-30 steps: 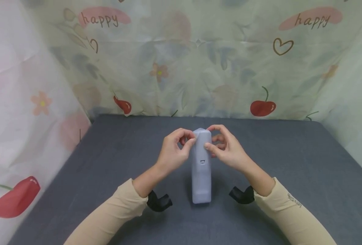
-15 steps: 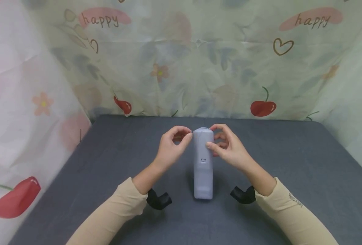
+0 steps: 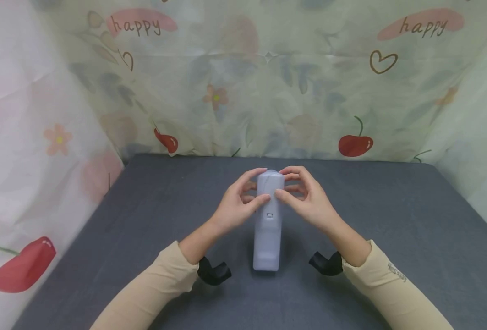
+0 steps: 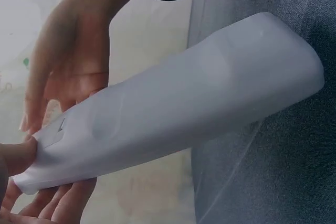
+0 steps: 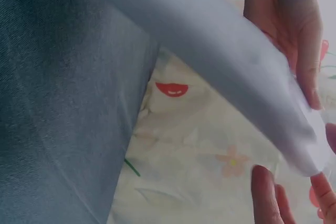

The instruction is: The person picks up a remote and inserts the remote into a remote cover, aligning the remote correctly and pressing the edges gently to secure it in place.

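A long, pale lavender plastic device [image 3: 268, 238], with a small dark-edged slot in its near face, stands nearly upright between both hands, its lower end close over the table. My left hand [image 3: 237, 201] grips its upper end from the left; in the left wrist view the thumb [image 4: 18, 156] presses one face and several fingers [image 4: 68, 200] lie against the other side. My right hand [image 3: 309, 197] holds the same end from the right, thumb at the near face. In the right wrist view, one right fingertip [image 5: 319, 182] touches the device's tip while another finger [image 5: 265, 192] stands apart.
Black wrist mounts [image 3: 214, 271] hang below both sleeves. The dark grey table [image 3: 144, 220] ends at a patterned cloth [image 3: 268, 101] behind, with more cloth at the left and right sides.
My left hand pinched the upper left edge, drew off to the left, then came back and spread its thumb over the near face. The device's lower end swung left.
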{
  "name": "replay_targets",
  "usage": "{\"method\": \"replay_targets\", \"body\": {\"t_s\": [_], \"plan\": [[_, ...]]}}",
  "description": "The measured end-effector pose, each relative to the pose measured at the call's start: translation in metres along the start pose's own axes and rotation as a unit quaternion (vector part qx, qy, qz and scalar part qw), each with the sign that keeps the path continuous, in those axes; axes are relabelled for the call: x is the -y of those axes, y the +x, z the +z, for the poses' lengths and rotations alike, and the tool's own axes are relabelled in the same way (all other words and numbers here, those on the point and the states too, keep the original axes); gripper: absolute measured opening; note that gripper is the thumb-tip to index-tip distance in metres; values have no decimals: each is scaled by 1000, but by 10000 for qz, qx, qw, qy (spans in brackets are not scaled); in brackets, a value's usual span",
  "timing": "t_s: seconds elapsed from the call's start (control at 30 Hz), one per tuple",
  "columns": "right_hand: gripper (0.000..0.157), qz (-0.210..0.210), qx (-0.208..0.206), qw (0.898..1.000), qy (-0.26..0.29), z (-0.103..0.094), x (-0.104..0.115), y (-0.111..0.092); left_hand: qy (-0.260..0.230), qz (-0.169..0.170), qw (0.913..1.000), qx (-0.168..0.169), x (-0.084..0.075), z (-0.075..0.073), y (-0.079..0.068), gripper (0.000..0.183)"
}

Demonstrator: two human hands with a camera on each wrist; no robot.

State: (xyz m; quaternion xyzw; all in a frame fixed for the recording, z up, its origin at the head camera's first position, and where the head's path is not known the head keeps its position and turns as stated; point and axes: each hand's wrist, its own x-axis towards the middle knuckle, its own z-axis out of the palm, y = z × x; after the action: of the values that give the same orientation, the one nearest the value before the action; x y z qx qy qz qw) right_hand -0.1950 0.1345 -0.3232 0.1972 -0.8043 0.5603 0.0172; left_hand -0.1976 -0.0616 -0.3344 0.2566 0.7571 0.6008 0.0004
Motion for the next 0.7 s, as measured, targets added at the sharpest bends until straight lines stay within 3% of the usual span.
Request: {"method": "replay_targets", "body": {"t_s": [0.2, 0.53, 0.7], "plan": [[33, -136, -368, 9991, -162, -2, 4, 3, -7, 56, 10000, 23, 1, 2, -1, 53], [28, 27, -170, 9971, -745, -3, 7, 6, -48, 126, 9998, 149, 3, 5, -3, 53], [19, -197, -265, 9947, -973, -2, 8, 7, -78, 52, 9999, 125, 2, 6, -3, 53]]}}
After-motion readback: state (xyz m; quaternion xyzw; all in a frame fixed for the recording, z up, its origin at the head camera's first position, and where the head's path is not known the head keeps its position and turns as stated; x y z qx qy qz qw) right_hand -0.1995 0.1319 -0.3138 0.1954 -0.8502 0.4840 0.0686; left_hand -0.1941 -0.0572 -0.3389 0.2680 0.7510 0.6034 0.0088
